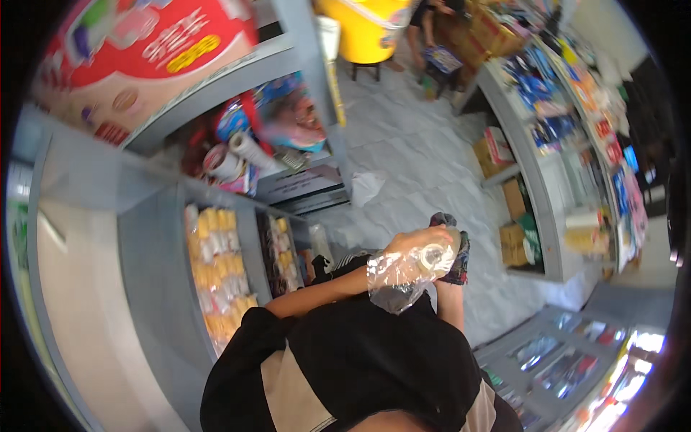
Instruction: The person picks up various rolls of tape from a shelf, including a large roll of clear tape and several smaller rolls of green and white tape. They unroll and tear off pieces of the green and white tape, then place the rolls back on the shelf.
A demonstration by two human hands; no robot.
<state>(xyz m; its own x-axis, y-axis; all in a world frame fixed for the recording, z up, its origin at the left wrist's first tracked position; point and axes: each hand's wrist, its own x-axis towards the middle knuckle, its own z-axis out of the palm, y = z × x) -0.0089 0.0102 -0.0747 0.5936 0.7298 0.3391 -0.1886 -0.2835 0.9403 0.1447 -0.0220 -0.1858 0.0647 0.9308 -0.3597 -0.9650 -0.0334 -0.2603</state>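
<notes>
My left hand (416, 246) is raised in front of my chest and closed on a crumpled clear plastic bag (394, 277). A pale round roll (433, 255), like tape, shows through the plastic next to the fingers. My right forearm (450, 308) rises from below to a dark patterned cloth (458, 253) just right of the bag. That cloth hides my right hand, and its grip does not show. Both hands meet above the grey tiled floor (417, 151).
Grey shop shelves stand on my left with yellow packets (216, 266) and paper rolls (237, 155). A shelf of coloured goods (568, 122) and cardboard boxes (512, 241) runs along the right. A yellow bin (367, 29) stands far ahead, a glass counter (554, 360) at lower right.
</notes>
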